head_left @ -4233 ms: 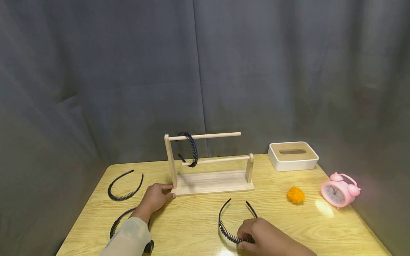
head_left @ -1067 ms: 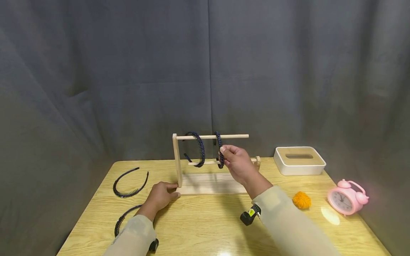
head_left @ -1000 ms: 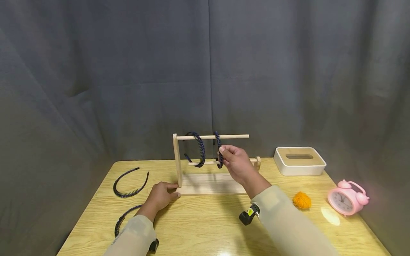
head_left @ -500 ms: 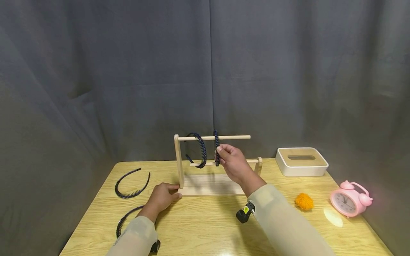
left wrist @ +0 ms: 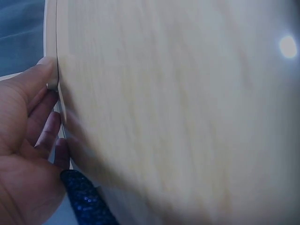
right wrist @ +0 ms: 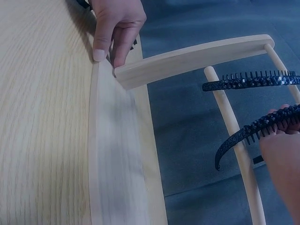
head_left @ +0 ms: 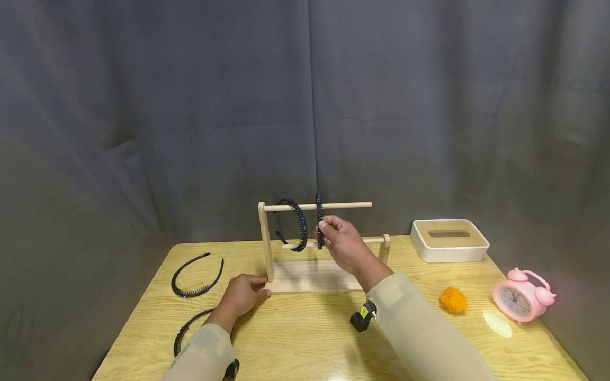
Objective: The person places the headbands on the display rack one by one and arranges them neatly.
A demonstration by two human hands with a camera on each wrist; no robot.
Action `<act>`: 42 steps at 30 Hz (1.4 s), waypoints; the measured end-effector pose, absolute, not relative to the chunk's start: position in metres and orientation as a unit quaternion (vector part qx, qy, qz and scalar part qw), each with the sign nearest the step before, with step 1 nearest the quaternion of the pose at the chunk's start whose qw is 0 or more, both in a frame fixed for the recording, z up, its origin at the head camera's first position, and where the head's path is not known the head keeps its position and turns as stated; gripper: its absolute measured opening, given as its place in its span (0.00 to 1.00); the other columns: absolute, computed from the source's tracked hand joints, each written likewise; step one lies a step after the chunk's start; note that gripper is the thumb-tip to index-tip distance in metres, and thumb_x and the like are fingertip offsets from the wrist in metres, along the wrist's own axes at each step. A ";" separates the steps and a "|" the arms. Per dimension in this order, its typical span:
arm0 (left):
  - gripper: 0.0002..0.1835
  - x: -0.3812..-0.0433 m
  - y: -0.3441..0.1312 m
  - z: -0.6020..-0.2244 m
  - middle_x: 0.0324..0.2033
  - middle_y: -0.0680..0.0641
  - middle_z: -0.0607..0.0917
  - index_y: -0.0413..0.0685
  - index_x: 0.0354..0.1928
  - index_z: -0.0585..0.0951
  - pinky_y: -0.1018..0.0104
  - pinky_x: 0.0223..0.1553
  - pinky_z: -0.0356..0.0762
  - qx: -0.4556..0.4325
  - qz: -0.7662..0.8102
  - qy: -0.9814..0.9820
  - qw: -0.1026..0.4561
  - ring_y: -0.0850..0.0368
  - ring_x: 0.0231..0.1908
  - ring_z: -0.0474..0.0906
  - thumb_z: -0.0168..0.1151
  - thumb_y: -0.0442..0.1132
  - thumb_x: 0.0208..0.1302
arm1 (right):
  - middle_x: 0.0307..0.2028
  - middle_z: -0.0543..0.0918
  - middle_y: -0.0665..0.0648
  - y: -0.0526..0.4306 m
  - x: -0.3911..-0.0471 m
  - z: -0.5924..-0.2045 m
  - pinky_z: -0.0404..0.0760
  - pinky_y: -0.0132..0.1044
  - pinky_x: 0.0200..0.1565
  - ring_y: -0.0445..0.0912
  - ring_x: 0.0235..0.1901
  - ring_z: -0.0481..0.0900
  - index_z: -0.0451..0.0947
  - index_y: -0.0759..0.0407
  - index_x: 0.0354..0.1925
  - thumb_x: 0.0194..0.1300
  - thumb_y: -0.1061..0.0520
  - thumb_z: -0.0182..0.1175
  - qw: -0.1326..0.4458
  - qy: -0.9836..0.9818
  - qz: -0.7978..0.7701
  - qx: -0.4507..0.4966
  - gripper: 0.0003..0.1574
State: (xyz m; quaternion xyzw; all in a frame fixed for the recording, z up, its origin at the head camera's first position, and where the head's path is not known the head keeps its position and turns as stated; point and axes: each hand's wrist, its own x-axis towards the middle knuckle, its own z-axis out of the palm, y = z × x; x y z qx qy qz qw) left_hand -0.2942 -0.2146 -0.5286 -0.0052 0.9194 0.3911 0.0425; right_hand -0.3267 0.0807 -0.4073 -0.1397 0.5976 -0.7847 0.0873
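Note:
A light wooden rack (head_left: 305, 279), with a base, two posts and two horizontal rods, stands on the table. My right hand (head_left: 347, 244) pinches a dark blue toothed headband (head_left: 319, 206) between thumb and fingers. That headband stands upright across the two rods, near their middle. Another dark headband (head_left: 302, 222) hangs on the rods to its left, close to the tall post and apart from the held one. My left hand (head_left: 240, 295) grips the left front corner of the rack's base, its thumb at the front edge. In the right wrist view the held headband (right wrist: 234, 138) partly hides my right fingers.
Two more headbands lie on the table at left: one farther back (head_left: 183, 292), one nearer (head_left: 180, 336), partly hidden by my left forearm. On the right are a white tissue box (head_left: 448, 255), an orange pom-pom (head_left: 453, 300) and a pink alarm clock (head_left: 519, 301).
My right hand has lifted a headband from the table's front onto the rods. Over the last second it has slid it slightly left. The left hand has stayed at the base corner.

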 end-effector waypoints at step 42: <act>0.21 -0.296 -0.216 -0.528 0.71 0.39 0.82 0.54 0.64 0.90 0.31 0.75 0.72 0.007 0.381 0.924 0.040 0.30 0.76 0.71 0.77 0.42 0.71 | 0.48 0.83 0.57 0.084 -0.327 -0.414 0.82 0.36 0.56 0.53 0.53 0.81 0.76 0.71 0.58 0.86 0.61 0.55 0.050 0.626 -0.770 -0.109 0.13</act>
